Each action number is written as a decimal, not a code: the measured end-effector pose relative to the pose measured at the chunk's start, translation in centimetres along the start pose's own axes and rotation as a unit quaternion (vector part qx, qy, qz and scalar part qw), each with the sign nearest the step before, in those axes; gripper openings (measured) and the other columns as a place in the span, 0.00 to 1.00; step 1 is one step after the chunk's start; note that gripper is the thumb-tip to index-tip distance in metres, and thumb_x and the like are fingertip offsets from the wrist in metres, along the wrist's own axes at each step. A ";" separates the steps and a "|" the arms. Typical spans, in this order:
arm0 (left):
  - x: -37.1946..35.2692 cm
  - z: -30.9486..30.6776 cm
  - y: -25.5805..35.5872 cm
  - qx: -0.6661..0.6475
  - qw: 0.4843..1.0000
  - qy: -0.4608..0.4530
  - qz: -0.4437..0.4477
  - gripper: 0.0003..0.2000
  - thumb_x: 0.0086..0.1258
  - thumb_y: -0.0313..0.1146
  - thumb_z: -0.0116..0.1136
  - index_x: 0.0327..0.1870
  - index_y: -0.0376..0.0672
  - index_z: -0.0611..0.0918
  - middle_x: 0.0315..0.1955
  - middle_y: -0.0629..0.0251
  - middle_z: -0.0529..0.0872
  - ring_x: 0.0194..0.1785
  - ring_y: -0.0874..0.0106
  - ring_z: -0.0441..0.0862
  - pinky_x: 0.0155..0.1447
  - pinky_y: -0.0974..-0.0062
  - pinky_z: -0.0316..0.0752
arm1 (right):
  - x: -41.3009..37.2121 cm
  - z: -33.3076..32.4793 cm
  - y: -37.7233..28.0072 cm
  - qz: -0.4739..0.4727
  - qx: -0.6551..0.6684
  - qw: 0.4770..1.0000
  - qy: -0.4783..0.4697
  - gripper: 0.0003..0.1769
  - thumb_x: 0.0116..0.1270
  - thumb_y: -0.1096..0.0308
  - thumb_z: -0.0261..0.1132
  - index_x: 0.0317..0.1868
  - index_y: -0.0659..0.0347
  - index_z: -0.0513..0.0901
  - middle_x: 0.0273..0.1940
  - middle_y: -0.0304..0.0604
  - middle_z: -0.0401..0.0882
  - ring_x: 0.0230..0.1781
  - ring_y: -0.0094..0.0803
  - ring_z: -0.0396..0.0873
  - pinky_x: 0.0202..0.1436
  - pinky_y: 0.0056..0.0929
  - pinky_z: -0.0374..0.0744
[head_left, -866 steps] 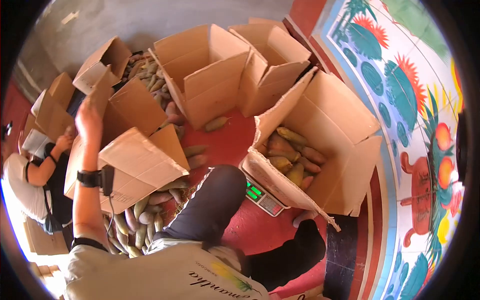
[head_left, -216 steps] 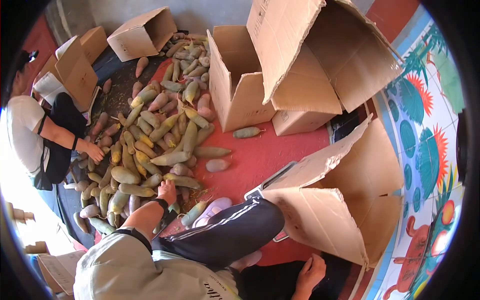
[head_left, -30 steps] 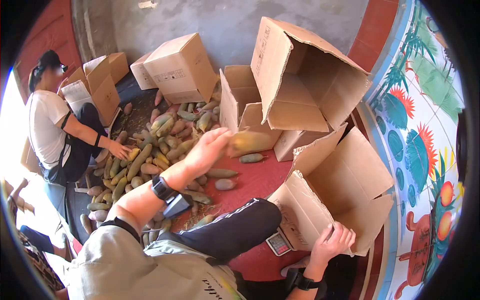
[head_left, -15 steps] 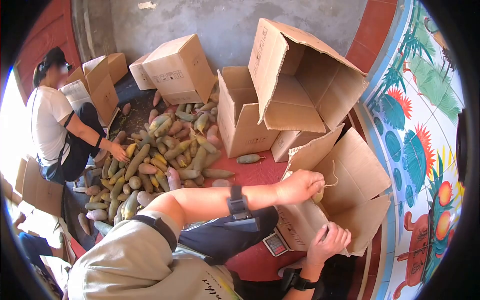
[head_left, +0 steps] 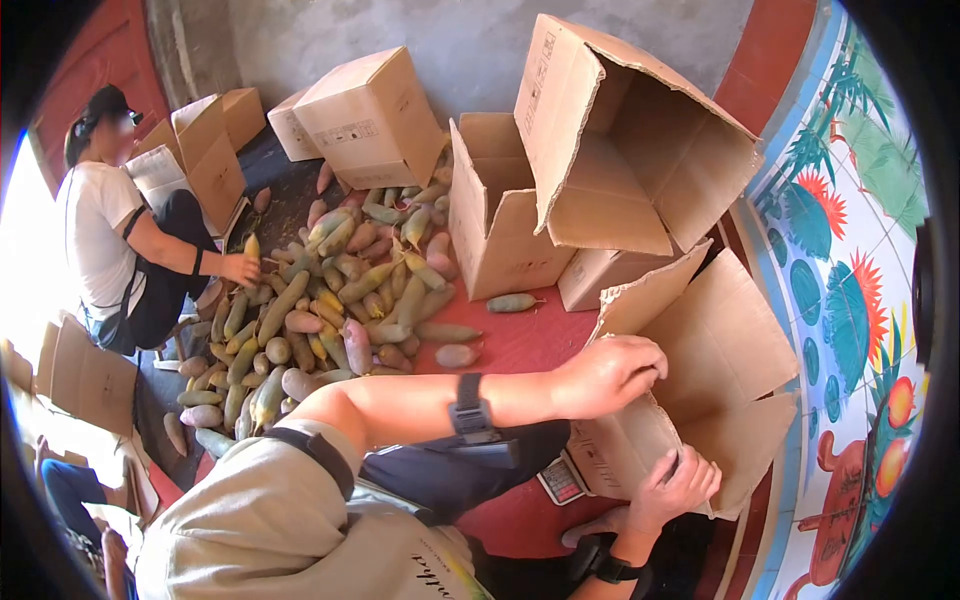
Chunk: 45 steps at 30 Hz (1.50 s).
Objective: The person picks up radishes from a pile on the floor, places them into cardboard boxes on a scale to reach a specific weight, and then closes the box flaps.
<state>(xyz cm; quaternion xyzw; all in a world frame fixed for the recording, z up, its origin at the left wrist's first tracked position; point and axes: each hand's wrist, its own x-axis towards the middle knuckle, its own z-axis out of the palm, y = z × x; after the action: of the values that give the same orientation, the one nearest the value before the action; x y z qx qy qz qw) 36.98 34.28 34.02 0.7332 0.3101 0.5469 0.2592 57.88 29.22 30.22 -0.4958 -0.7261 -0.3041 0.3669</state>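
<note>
My left hand (head_left: 612, 377) hovers over the near-left rim of an open cardboard box (head_left: 625, 440), its fingers curled loosely and nothing visible in them. On the near flap of the same box, my right hand (head_left: 680, 485) is closed around the edge, fingers over the top. The box stands tilted with its mouth towards me; the near wall hides its bottom. Below it lies a scale with a display and keypad (head_left: 563, 482), partly covered by the box.
A large heap of green and pink radishes (head_left: 300, 320) covers the floor to the left. A co-worker (head_left: 110, 230) squats beside it, holding a radish. Further boxes (head_left: 370, 115) stand behind, including a big one on its side (head_left: 610, 200). A lone radish (head_left: 512, 303) lies nearby.
The pale thing with a thin tail under my left hand is no longer visible, and that hand has drawn back slightly from the box's inside. The co-worker has lifted a radish. My view has shifted slightly.
</note>
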 end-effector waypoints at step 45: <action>-33.5 -20.3 -19.5 0.025 0.582 0.250 -0.774 0.29 0.52 0.46 0.67 0.50 0.35 0.74 0.37 0.58 0.81 0.36 0.67 0.80 0.38 0.70 0.77 | -0.5 0.3 1.2 0.000 -0.083 0.996 -0.023 0.09 0.62 0.70 0.57 0.38 0.68 0.75 0.33 0.51 0.73 0.35 0.48 0.69 0.45 0.43 0.67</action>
<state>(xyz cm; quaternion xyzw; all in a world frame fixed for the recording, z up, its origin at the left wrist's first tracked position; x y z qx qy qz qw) 7.10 23.55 3.97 0.0566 0.8258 0.2931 0.4786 59.02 29.61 29.73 -0.5316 -0.7064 -0.3518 0.3077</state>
